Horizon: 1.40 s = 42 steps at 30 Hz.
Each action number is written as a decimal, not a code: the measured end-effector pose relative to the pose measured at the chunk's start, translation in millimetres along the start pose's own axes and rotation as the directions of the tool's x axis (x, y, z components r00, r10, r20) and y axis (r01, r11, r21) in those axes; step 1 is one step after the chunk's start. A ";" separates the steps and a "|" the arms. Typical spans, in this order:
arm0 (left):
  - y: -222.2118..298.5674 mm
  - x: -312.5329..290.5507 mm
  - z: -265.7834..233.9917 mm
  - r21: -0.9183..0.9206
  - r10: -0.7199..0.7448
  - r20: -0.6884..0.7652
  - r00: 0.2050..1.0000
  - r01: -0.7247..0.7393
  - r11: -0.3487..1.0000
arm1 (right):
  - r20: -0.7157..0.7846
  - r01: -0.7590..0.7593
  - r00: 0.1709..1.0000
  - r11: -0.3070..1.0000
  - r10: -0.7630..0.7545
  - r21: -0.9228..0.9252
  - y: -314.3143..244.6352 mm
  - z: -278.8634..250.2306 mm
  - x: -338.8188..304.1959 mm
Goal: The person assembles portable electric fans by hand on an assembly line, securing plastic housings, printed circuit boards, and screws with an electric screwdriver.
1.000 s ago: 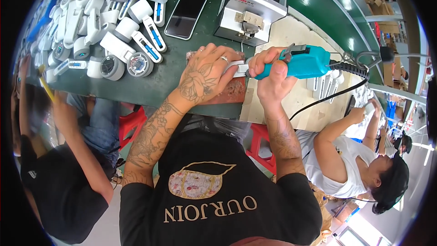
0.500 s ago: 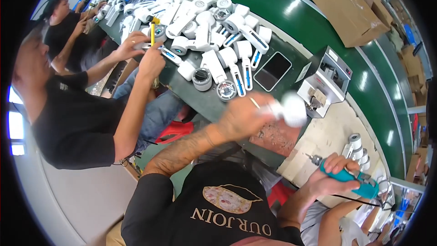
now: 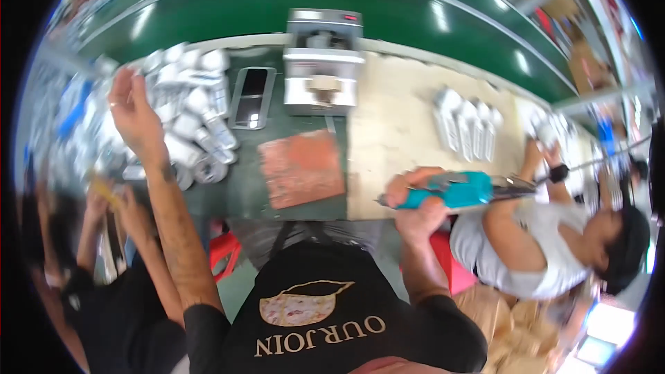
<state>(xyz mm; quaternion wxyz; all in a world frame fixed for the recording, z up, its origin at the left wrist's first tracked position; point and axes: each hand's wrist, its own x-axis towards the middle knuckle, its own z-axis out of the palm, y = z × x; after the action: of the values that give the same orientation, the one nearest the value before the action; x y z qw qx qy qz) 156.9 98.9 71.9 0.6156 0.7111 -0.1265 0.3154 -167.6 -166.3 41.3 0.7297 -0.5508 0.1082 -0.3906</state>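
My left hand (image 3: 135,114) is raised at the left, over the near side of a pile of white round-headed devices (image 3: 190,107). Its fingers point up and look apart, with nothing visible in them, though motion blurs them. In my right hand (image 3: 419,201) is a teal electric screwdriver (image 3: 454,190), held level above the pale board, its bit pointing left. Several more white devices (image 3: 467,121) lie in a row on that board, beyond the screwdriver. A grey box-shaped screw feeder (image 3: 323,62) stands at the back middle of the bench.
A phone (image 3: 254,97) lies left of the feeder. Nearer me is a worn reddish mat (image 3: 301,170). The pale board (image 3: 388,111) covers the bench's right part. Co-workers sit at both sides, one in a grey top (image 3: 512,249) at the right. A green conveyor (image 3: 242,7) runs behind.
The view has turned right. My left hand, which held a white device, is now over the pile with none visible in it. My right hand still holds the screwdriver.
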 end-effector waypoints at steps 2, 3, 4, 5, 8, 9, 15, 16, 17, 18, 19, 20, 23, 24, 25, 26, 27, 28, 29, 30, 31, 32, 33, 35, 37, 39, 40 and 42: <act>61.9 -80.1 60.5 -0.109 -0.140 0.484 0.864 0.218 0.970 | 0.050 -0.022 0.998 1.000 0.022 0.012 -7.1 -7.7 -9.0; 112.0 -120.0 103.1 0.007 -0.011 0.665 0.746 0.009 1.000 | 0.038 -0.053 0.998 0.998 0.052 0.035 -8.4 -17.0 -11.6; 130.4 -161.1 134.3 -0.026 -0.034 0.807 0.590 0.094 0.995 | 0.038 -0.037 0.999 0.999 0.037 0.017 -10.6 -19.9 -14.1; 128.8 -208.1 175.9 -0.157 0.029 0.878 0.478 0.230 0.960 | 0.032 -0.027 0.999 1.000 0.027 0.007 -12.3 -21.8 -15.3; 150.9 -273.2 265.6 -0.033 0.036 0.945 0.325 -0.014 0.999 | 0.038 0.000 0.999 0.997 0.003 -0.079 -25.9 -26.5 -26.2; 142.7 -284.9 285.6 0.072 -0.049 0.930 0.363 -0.049 0.996 | 0.035 0.000 0.999 0.992 0.005 -0.125 -27.4 -21.8 -32.0; 120.3 -309.6 319.0 0.195 -0.135 0.873 0.469 -0.081 0.978 | -0.052 -0.001 0.999 0.985 -0.008 -0.172 -32.2 -30.1 -41.8; 112.1 -305.5 313.9 0.142 -0.127 0.870 0.476 0.005 0.990 | -0.070 0.002 0.997 0.982 -0.016 -0.189 -31.2 -32.3 -40.3; 108.0 -295.9 303.8 0.088 -0.121 0.867 0.483 0.090 0.992 | -0.090 0.003 0.996 0.979 -0.022 -0.206 -29.6 -34.4 -39.0; 103.6 -288.5 287.8 -0.011 -0.009 0.855 0.519 0.035 0.999 | -0.087 -0.009 0.996 0.981 -0.008 -0.196 -28.5 -35.8 -37.0; 106.8 -276.9 268.4 0.002 -0.019 0.858 0.513 0.033 0.999 | -0.095 -0.013 0.995 0.972 -0.009 -0.233 -26.8 -39.4 -32.6; 109.8 -262.4 245.3 -0.092 0.058 0.860 0.507 0.044 0.995 | -0.097 -0.017 0.995 0.963 -0.009 -0.267 -23.4 -38.5 -27.2; 111.0 -225.0 170.3 -0.173 0.112 0.826 0.552 0.060 0.983 | -0.099 -0.049 0.995 0.969 0.026 -0.241 -17.6 -25.1 -8.0; 115.9 -213.7 146.4 -0.102 0.061 0.853 0.518 0.052 0.993 | -0.072 -0.050 0.997 0.969 0.034 -0.244 -18.4 -21.5 -1.4; 116.9 -199.9 127.2 -0.040 0.015 0.877 0.480 0.041 0.998 | -0.038 -0.040 0.999 0.980 0.033 -0.196 -18.3 -17.5 6.8; 112.3 -188.5 108.6 -0.023 0.024 0.887 0.461 -0.008 1.000 | 0.004 -0.033 0.999 0.989 0.034 -0.142 -17.8 -10.2 14.0; 102.0 -181.6 95.7 0.004 0.019 0.900 0.435 -0.051 0.999 | -0.003 -0.030 1.000 0.996 0.030 -0.086 -17.1 1.2 22.2; 91.7 -172.9 83.2 0.029 0.013 0.909 0.416 -0.094 0.995 | 0.021 -0.019 1.000 0.999 0.019 -0.045 -10.1 9.6 31.9; 84.9 -165.9 71.5 0.029 0.032 0.922 0.387 -0.150 0.988 | 0.044 -0.007 0.999 1.000 0.007 -0.006 -4.1 17.0 43.1; 75.2 -165.2 62.9 0.045 0.017 0.916 0.401 -0.145 0.988 | 0.085 0.025 0.996 1.000 -0.024 -0.010 -0.7 30.6 55.4; 61.5 -167.4 57.9 0.037 0.024 0.919 0.394 -0.148 0.988 | 0.114 0.035 0.993 0.999 -0.033 -0.016 7.3 44.0 67.8; 56.4 -166.5 56.3 0.020 0.039 0.925 0.379 -0.151 0.988 | 0.134 0.051 0.990 0.998 -0.047 -0.027 14.0 56.1 78.2; 53.5 -163.8 54.1 -0.008 0.047 0.932 0.360 -0.110 0.994 | 0.149 0.052 0.988 0.998 -0.047 -0.031 18.5 70.3 88.0; 55.3 -166.9 51.0 -0.015 0.072 0.910 0.408 -0.140 0.990 | 0.189 0.118 0.974 0.992 -0.122 0.035 35.7 91.9 106.6; 53.4 -168.8 48.1 -0.019 0.097 0.885 0.455 -0.173 0.985 | 0.221 0.139 0.965 0.990 -0.138 0.012 49.5 108.4 119.7; 48.8 -169.3 45.8 -0.030 0.112 0.897 0.428 -0.194 0.981 | 0.269 0.187 0.949 0.980 -0.162 -0.071 61.3 116.6 129.2; 46.9 -170.6 45.4 -0.018 0.104 0.897 0.430 -0.198 0.980 | 0.278 0.188 0.947 0.979 -0.161 -0.076 65.5 118.6 129.6; 46.3 -172.1 44.6 -0.030 0.107 0.883 0.458 -0.171 0.985 | 0.257 0.175 0.955 0.981 -0.149 -0.082 73.0 120.5 129.6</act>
<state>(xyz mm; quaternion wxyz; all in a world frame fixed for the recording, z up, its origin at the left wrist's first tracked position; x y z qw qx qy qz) 11.3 10.7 2.8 0.4124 0.7777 -0.4725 -0.0426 23.2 -162.5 56.3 0.6732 -0.6398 -0.0097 -0.3707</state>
